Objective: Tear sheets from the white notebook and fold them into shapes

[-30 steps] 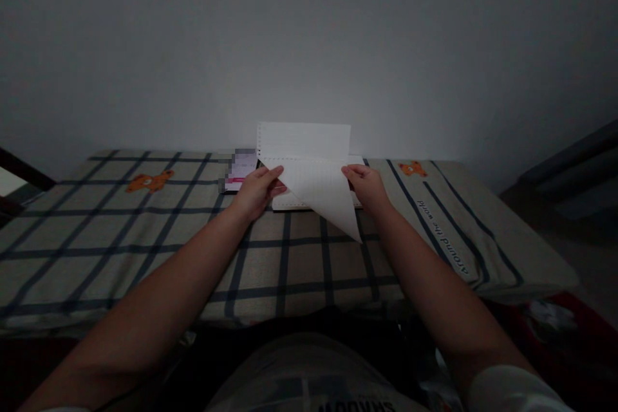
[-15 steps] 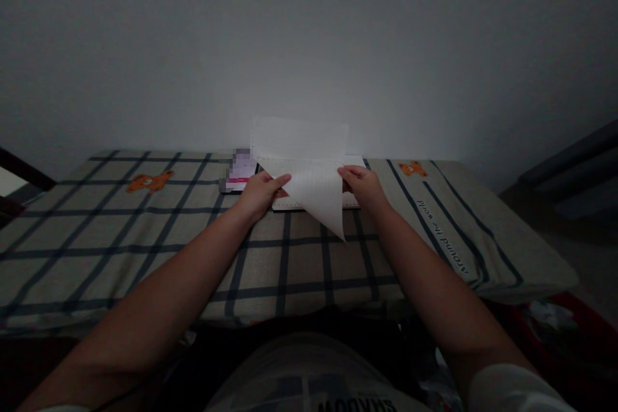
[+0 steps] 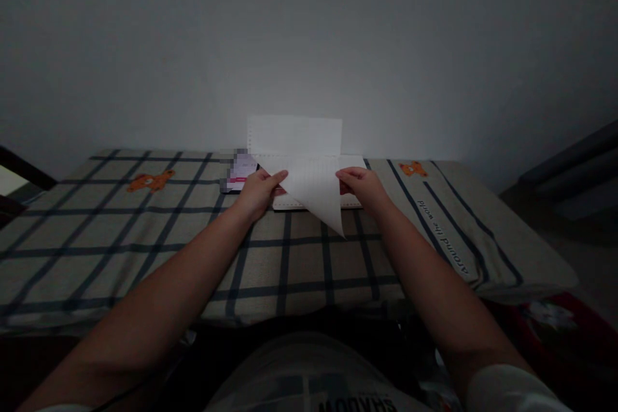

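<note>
Between my hands a white lined sheet of paper (image 3: 313, 183) is held up over the table, its lower right corner hanging to a point. My left hand (image 3: 261, 190) pinches its left edge with the thumb on top. At the right edge, my right hand (image 3: 362, 183) grips it between thumb and fingers. Behind it stands another white part of paper (image 3: 294, 135) with punched holes down its left side; whether the two are joined I cannot tell. Beneath lies a notebook or pad (image 3: 352, 161), mostly covered, with a row of holes along its near edge.
A flat item with a purple-white face (image 3: 243, 170), partly pixelated, lies left of the pad. The table wears a checked cloth (image 3: 183, 238) with orange bear prints. A pale wall (image 3: 309, 45) rises behind it. A red container (image 3: 574, 335) sits low at the right.
The upright part of the paper has shifted slightly left and more of the pad shows at the back right. Both hands keep their grip and barely move.
</note>
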